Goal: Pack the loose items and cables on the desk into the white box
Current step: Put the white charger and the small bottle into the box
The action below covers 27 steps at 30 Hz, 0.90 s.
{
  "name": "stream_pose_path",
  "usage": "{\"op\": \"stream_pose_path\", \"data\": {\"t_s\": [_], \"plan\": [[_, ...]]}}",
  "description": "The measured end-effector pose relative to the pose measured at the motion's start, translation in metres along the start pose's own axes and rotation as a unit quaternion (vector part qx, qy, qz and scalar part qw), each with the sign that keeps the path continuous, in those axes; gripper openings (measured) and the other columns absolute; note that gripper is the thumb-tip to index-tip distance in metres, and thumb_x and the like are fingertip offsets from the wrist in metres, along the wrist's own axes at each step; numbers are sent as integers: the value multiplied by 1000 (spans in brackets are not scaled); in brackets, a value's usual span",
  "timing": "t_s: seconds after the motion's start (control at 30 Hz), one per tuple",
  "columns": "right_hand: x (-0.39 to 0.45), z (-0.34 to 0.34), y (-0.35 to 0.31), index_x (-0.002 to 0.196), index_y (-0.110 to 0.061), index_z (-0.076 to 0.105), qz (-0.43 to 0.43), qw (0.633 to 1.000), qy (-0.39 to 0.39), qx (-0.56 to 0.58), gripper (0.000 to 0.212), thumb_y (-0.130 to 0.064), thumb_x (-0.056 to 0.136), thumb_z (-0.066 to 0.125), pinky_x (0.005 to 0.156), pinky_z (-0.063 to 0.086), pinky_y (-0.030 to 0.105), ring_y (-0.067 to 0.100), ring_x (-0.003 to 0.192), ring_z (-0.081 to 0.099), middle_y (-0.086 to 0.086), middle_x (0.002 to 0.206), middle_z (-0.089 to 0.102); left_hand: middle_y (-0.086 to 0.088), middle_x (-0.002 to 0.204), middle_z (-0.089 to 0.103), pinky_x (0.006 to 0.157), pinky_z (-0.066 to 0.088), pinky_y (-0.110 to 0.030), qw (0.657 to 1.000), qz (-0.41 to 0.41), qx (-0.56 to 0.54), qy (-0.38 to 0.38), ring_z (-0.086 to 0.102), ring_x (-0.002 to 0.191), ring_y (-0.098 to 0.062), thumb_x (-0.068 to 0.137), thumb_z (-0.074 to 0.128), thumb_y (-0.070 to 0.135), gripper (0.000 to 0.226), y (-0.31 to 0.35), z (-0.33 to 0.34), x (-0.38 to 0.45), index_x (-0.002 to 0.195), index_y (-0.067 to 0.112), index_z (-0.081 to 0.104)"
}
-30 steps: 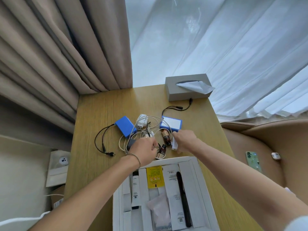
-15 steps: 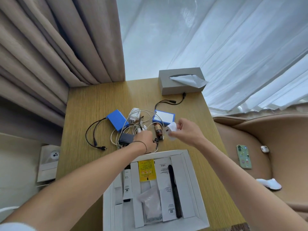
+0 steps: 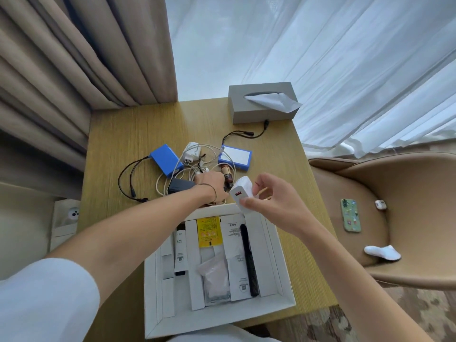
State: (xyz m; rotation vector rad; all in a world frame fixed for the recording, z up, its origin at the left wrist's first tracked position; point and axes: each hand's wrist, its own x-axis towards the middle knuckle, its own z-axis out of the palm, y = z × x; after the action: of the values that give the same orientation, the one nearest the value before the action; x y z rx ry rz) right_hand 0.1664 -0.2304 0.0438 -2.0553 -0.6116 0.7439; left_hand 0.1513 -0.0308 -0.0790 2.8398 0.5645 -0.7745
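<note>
Phone (image 3: 350, 215) on beige chair (image 3: 404, 193)

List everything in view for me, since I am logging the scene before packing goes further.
Desk: one, wooden, centre.
White box: one, open, near desk edge, holding packets and a black stick.
White charger: one, in the right hand above the box's far rim.
Blue packs: two, mid-desk, with black leads.
White plug: one, between the packs.
White cables: tangled, mid-desk.
Dark adapter: one, beside the left hand.
Brown bottle: one, mid-desk.
Tissue box: one, grey, far edge.
Chair: one, tan, right, bearing a green phone.
Curtains: beige left, white sheer right.
Left hand: on the cable pile.
Right hand: holds the charger.
</note>
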Motion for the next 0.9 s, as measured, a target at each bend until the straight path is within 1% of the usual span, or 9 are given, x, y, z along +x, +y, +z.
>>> {"op": "stream_pose_path", "data": {"t_s": [0.1, 0.2, 0.33, 0.43, 0.6, 0.7, 0.77, 0.83, 0.9], "plan": [[-14, 12, -4, 78, -26, 55, -16, 1000, -9, -26, 33, -46, 68, 79, 55, 48, 20, -2, 66, 61, -23, 80, 65, -6, 88, 65, 70, 40, -33, 999, -8, -52, 12, 57, 80, -27, 86, 59, 40, 24, 0, -3, -2, 77, 18, 55], [-28, 34, -3, 78, -27, 51, -50, 989, -14, -139, 36, -51, 67, 75, 62, 51, 34, 9, 78, 61, -15, 87, 64, -4, 80, 58, 62, 37, -31, 991, -18, -104, 76, 53, 73, -25, 81, 63, 47, 31, -5, -15, -13, 73, 19, 50], [-37, 69, 13, 84, -29, 49, -79, 963, -84, -244, 36, -51, 71, 74, 69, 54, 36, 17, 92, 60, -10, 101, 62, -5, 77, 58, 56, 35, -30, 971, -21, -160, 176, 53, 70, -23, 89, 58, 45, 29, -20, -40, -37, 79, 18, 54], [-33, 92, 29, 86, -30, 46, -102, 945, -110, -290, 34, -49, 73, 72, 67, 55, 32, 18, 90, 60, -10, 101, 58, -3, 70, 54, 54, 37, -32, 947, -9, -227, 229, 51, 67, -23, 93, 54, 41, 29, -37, -56, -64, 77, 17, 54], [-18, 117, 46, 87, -26, 46, -116, 920, -132, -350, 26, -33, 76, 68, 63, 49, 36, 24, 74, 55, -3, 98, 56, -12, 71, 61, 50, 42, -34, 872, -24, -412, 262, 57, 60, -27, 98, 46, 26, 26, -56, -65, -105, 78, 12, 53], [-10, 128, 51, 90, -19, 53, -126, 910, -137, -371, 20, -26, 77, 65, 67, 55, 42, 28, 79, 59, 0, 97, 56, -13, 75, 60, 43, 45, -30, 812, -64, -524, 251, 57, 56, -22, 99, 41, 21, 27, -64, -61, -125, 81, 7, 56], [-6, 134, 53, 94, -17, 57, -138, 905, -136, -380, 19, -24, 78, 65, 68, 56, 43, 29, 86, 62, 2, 101, 59, -11, 76, 56, 47, 47, -30, 777, -92, -574, 241, 57, 62, -22, 99, 41, 20, 28, -68, -55, -137, 81, 3, 53], [-3, 138, 56, 98, -15, 59, -149, 896, -139, -395, 21, -22, 79, 66, 68, 55, 41, 30, 92, 63, 4, 109, 60, -9, 72, 54, 49, 46, -33, 760, -111, -597, 232, 58, 61, -20, 98, 42, 21, 26, -72, -47, -149, 81, 3, 52], [0, 141, 58, 98, -14, 60, -154, 885, -140, -416, 20, -20, 80, 65, 66, 53, 40, 30, 95, 62, 6, 114, 60, -5, 67, 52, 43, 43, -27, 747, -119, -616, 220, 57, 51, -13, 97, 44, 22, 25, -75, -38, -160, 79, 6, 52]]}}
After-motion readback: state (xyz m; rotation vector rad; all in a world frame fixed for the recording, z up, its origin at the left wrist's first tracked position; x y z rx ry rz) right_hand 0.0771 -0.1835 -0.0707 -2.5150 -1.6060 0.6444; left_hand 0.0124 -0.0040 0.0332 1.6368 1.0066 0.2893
